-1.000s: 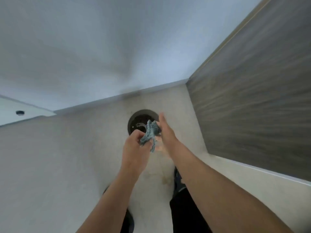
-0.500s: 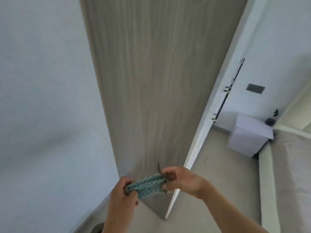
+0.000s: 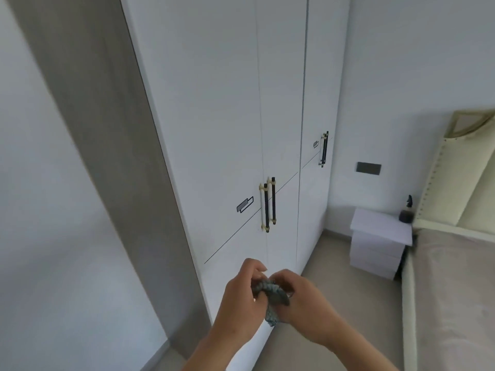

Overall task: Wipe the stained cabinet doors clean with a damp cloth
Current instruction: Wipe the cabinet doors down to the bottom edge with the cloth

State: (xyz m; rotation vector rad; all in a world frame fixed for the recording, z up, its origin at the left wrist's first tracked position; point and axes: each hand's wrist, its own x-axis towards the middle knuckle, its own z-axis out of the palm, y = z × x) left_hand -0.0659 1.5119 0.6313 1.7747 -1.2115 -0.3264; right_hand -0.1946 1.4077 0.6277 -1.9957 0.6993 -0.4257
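A tall white cabinet fills the middle of the view; its left door [image 3: 214,135] and the neighbouring door [image 3: 282,124] meet at a pair of black and gold bar handles [image 3: 269,203]. A third door [image 3: 318,97] further right carries its own handle [image 3: 324,148]. Low in front of the doors, my left hand [image 3: 241,298] and my right hand [image 3: 302,303] both grip a bunched blue-grey knitted cloth [image 3: 273,295] between them. The cloth is a short way off the door surface. No stains show clearly from here.
A grey wood-grain side panel [image 3: 107,129] stands left of the cabinet, with a white wall beyond it. To the right are a white bedside table [image 3: 377,245], a small dark ornament [image 3: 407,211], a dark wall switch plate [image 3: 369,167] and a bed with a cream padded headboard [image 3: 455,183].
The view swung from the floor and the wood panel round to the white cabinet doors. The cloth, stretched flat between both hands half a second ago, is now bunched up.
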